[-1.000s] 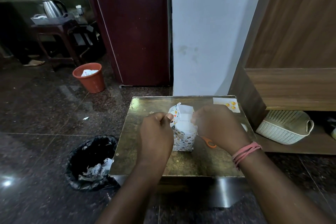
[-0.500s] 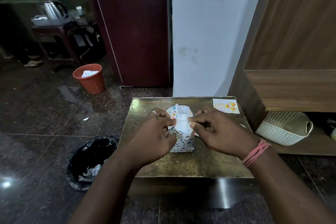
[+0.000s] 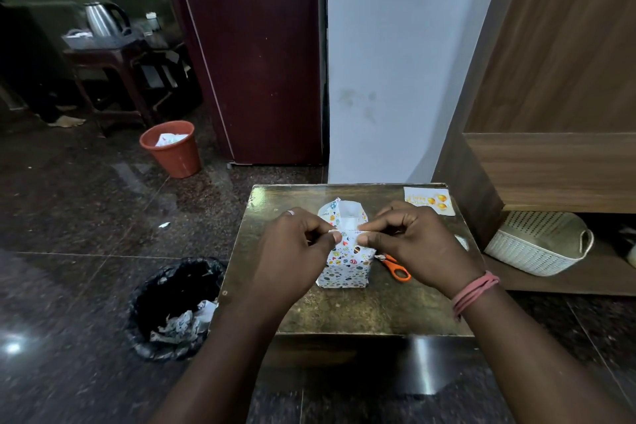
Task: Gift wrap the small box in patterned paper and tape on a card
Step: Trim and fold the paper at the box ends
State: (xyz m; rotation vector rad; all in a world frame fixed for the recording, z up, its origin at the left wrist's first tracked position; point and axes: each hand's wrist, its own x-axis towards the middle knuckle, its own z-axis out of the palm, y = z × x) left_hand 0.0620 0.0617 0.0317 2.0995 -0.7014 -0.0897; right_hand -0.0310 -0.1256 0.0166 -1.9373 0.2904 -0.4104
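Patterned paper (image 3: 346, 262) sheathes the small box standing mid-bench (image 3: 344, 313); your left hand (image 3: 296, 251) and right hand (image 3: 413, 244) pinch its near top flap, fingers narrow, likely creasing the end shut.

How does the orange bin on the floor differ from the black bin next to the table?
The orange bin is a rigid plastic bucket standing far off near the dark door; the black bin is lined with a crinkled black bag and sits right beside the table. The orange bin looks smaller in view. Both are open-topped and hold crumpled paper scraps.
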